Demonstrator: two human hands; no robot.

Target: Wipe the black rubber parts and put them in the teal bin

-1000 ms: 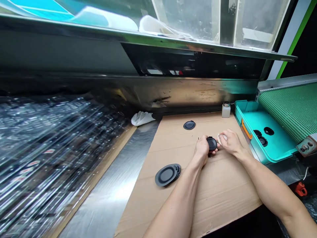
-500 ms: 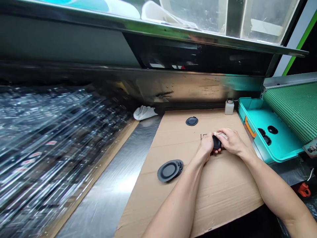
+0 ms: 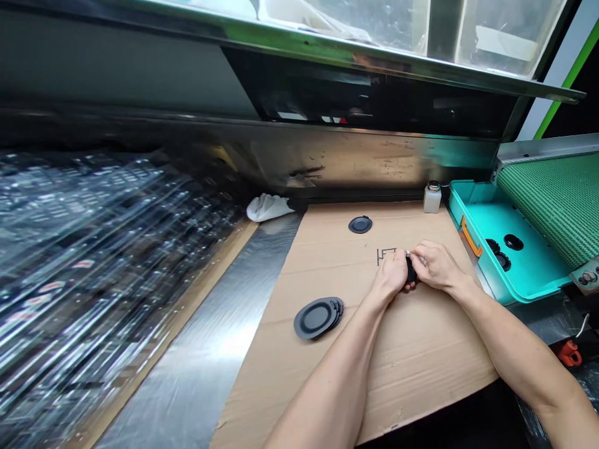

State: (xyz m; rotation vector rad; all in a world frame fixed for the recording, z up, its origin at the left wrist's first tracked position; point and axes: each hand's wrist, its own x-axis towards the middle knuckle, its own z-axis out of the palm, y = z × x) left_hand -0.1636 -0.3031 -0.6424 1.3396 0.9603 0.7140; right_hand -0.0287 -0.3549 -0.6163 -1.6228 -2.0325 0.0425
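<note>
My left hand (image 3: 393, 273) is closed around the left side of a black rounded part (image 3: 411, 270), low over the cardboard sheet (image 3: 421, 349). My right hand (image 3: 436, 264) meets it from the right, fingers pinched together at the part's upper edge. A small whitish bit shows at those fingertips, too small to name. Most of the part is hidden between the hands. A stack of several flat black round discs with tabs (image 3: 316, 318) lies left of my left forearm. Farther back on the cardboard sits a single black disc (image 3: 360, 224).
Right of the cardboard stands a turquoise tray (image 3: 538, 280) with an orange handle and several black round pieces inside. A green conveyor belt (image 3: 556, 181) overhangs it. A small white bottle (image 3: 432, 198) stands at the back. A white glove (image 3: 267, 207) lies left, beside clear plastic-covered goods (image 3: 103, 280).
My right fingers have drawn in and pinch at the black part's top edge; the whitish material there shows less. The whole view has shifted slightly.
</note>
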